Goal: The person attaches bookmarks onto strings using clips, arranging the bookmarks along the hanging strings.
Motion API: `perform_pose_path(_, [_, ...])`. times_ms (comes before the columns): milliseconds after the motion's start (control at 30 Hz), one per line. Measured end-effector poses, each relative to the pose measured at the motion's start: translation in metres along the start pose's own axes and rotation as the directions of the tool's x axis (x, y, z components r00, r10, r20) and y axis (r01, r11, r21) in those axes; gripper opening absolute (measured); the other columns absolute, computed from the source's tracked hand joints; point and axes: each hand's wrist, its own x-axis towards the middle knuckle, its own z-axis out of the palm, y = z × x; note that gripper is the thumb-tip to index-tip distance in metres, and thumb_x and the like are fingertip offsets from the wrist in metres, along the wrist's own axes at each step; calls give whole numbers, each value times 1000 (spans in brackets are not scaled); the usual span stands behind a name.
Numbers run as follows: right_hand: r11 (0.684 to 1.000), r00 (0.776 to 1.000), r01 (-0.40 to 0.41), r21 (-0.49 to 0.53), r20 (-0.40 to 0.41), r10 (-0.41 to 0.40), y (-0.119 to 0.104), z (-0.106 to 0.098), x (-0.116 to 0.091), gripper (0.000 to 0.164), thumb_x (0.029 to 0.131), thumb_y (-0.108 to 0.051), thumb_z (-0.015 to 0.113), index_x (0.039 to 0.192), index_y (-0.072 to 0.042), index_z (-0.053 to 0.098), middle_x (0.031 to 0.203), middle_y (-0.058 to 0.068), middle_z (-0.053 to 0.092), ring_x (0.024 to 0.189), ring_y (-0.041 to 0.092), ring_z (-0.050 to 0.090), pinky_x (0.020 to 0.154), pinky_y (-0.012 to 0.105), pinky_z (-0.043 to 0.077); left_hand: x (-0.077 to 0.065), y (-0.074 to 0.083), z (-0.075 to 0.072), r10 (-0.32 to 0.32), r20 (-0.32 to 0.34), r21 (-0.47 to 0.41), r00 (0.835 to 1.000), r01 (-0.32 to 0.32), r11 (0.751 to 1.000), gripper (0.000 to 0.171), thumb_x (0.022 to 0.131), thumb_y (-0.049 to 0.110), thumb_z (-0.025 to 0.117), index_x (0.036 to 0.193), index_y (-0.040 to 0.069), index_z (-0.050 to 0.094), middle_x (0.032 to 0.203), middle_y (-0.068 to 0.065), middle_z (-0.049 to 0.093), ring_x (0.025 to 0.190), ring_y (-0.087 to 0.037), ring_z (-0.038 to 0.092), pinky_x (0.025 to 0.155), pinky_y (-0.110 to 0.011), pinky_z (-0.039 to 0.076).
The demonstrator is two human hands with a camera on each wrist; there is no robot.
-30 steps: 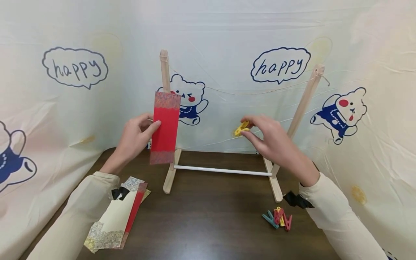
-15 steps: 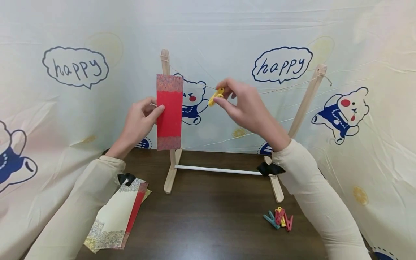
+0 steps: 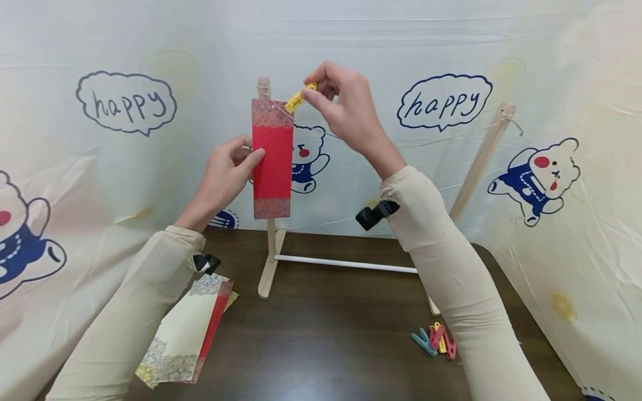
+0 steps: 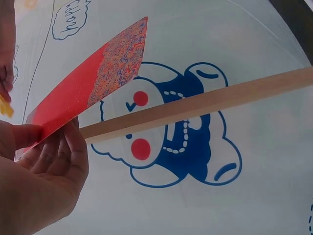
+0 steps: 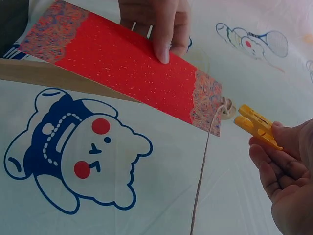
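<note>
Left hand [image 3: 225,172] pinches the red card [image 3: 273,159] by its edge, holding it upright against the string [image 5: 203,171] right by the left wooden post [image 3: 271,234]. Right hand [image 3: 341,108] has its grip clamped on the yellow peg [image 3: 300,97], whose tip sits just beside the card's top corner. 2 more cards [image 3: 188,334] and the spare pegs [image 3: 436,341] lie on the worktop [image 3: 326,334].

The word "happy" stands in two speech bubbles [image 3: 126,103] [image 3: 444,102] printed on the backdrop [image 3: 200,44].
</note>
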Motion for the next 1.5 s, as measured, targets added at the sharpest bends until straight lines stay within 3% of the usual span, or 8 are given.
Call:
perform_pose_path(367, [995, 996, -82, 57, 23, 80, 19, 5, 31, 23, 98, -14, 63, 113, 2, 68, 102, 11, 74, 81, 15, 64, 76, 23, 47, 5, 2, 6, 7, 26, -49, 1000, -6, 999, 33, 101, 32, 58, 122, 7, 60, 112, -12, 72, 91, -22, 69, 79, -28, 55])
perform_pose_path(600, [970, 985, -163, 182, 78, 151, 19, 7, 28, 24, 99, -9, 60, 115, 8, 67, 108, 20, 72, 85, 27, 66, 90, 27, 48, 6, 3, 7, 0, 30, -72, 1000, 2, 997, 33, 101, 31, 59, 123, 6, 59, 115, -13, 71, 94, -22, 69, 80, -27, 55])
perform_pose_path(833, [952, 981, -189, 241, 95, 170, 24, 9, 28, 23, 98, -10, 62, 113, 6, 68, 105, 19, 72, 83, 27, 66, 88, 28, 49, 7, 4, 8, -2, 30, -68, 1000, 4, 998, 34, 101, 31, 59, 124, 6, 59, 115, -12, 71, 95, -21, 69, 82, -28, 56])
perform_pose_path(1033, [962, 975, -204, 183, 127, 183, 29, 9, 29, 26, 97, -17, 65, 114, 2, 69, 105, 14, 74, 84, 21, 66, 92, 27, 47, 7, 4, 8, -4, 41, -60, 999, 7, 998, 31, 101, 30, 59, 120, 5, 59, 114, -13, 71, 96, -22, 69, 82, -28, 55])
perform_pose_path(1200, [956, 956, -245, 161, 205, 210, 27, 7, 25, 37, 98, -22, 65, 127, 0, 64, 114, 12, 72, 99, 20, 66, 99, 27, 45, 5, 2, 7, -30, 64, -65, 998, 34, 997, 32, 101, 30, 58, 120, 4, 58, 117, -15, 70, 97, -24, 67, 82, -28, 55])
perform_pose_path(1367, [942, 924, -330, 67, 229, 308, 23, 4, 18, 53, 98, -32, 64, 143, -9, 51, 128, 6, 67, 115, 13, 60, 101, 27, 45, -1, -7, 4, -82, 74, -55, 994, 87, 995, 42, 100, 34, 58, 133, 8, 53, 127, -12, 64, 106, -26, 63, 93, -42, 53])
perform_pose_path(1500, [948, 930, -318, -28, 186, 317, 23, 2, 9, 54, 97, -35, 63, 144, -12, 50, 131, 3, 65, 115, 11, 59, 97, 24, 47, -12, -18, 0, -105, 40, -17, 994, 106, 994, 53, 98, 33, 63, 143, 11, 45, 137, -10, 55, 114, -28, 57, 96, -53, 51])
